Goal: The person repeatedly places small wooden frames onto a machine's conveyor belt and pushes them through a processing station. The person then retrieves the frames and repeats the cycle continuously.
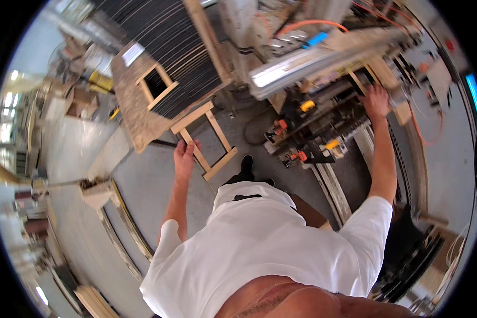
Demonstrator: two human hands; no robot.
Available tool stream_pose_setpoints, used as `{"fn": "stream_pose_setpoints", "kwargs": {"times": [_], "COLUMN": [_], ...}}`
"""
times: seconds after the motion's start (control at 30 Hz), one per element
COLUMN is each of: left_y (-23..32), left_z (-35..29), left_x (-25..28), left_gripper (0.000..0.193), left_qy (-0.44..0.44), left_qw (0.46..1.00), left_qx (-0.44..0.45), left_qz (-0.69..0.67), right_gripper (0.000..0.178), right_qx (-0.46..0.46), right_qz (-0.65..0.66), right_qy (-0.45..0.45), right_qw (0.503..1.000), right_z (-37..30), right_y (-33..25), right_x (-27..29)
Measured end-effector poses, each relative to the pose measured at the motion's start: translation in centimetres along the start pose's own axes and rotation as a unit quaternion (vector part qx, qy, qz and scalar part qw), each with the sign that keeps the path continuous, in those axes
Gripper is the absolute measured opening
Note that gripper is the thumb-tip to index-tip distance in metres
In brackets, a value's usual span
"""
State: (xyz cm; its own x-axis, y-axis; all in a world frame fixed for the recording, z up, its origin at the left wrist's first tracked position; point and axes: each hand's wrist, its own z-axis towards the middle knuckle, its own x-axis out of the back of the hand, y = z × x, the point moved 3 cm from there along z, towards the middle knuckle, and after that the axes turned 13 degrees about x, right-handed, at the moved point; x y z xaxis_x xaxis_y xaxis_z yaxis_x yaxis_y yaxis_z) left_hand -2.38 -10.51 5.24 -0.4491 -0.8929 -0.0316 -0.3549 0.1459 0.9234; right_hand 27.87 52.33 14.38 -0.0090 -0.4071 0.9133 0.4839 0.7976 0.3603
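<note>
My left hand (184,153) is closed around the near left side of a rectangular wooden frame (215,127). This frame is made of light slats and tilts in the air beside the stand's edge. On the right, my outstretched right hand (376,102) has its fingers on light wooden strips (356,81) at the bench machine (328,116). The strips look like part of another frame, partly covered by my fingers. A second wooden frame (163,98) lies on the brown board (124,87) to the left, over dark slats.
A long metal beam (297,69) crosses above the machine, which carries orange and yellow clamps. An orange hose (426,139) hangs at the right. Long wooden rails (127,222) stand left of me, and pale rails (331,191) lie near my right side.
</note>
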Motion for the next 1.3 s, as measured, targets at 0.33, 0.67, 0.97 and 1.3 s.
{"fn": "stream_pose_setpoints", "kwargs": {"times": [0.33,0.67,0.97,1.3], "left_y": [11.5,8.7,9.0,8.7], "left_z": [9.0,35.6,38.4,37.8], "left_x": [16.5,29.7,20.4,24.3], "left_gripper": [0.029,0.037,0.037,0.041], "left_qy": [0.064,0.171,0.149,0.028], "left_qw": [0.973,0.981,0.982,0.989], "left_qx": [-0.022,0.081,0.07,0.146], "left_qz": [-0.22,-0.038,-0.088,-0.025], "right_gripper": [0.055,0.035,0.022,0.02], "right_qx": [-0.116,-0.137,-0.241,-0.272], "right_qz": [-0.018,0.25,0.437,0.396], "right_qy": [-0.037,0.228,0.18,0.122], "right_qw": [0.992,0.931,0.847,0.868], "right_z": [1.1,0.5,-7.5,-8.0], "right_y": [-2.7,-16.8,-30.5,-35.4], "right_x": [2.8,10.6,8.5,9.4]}}
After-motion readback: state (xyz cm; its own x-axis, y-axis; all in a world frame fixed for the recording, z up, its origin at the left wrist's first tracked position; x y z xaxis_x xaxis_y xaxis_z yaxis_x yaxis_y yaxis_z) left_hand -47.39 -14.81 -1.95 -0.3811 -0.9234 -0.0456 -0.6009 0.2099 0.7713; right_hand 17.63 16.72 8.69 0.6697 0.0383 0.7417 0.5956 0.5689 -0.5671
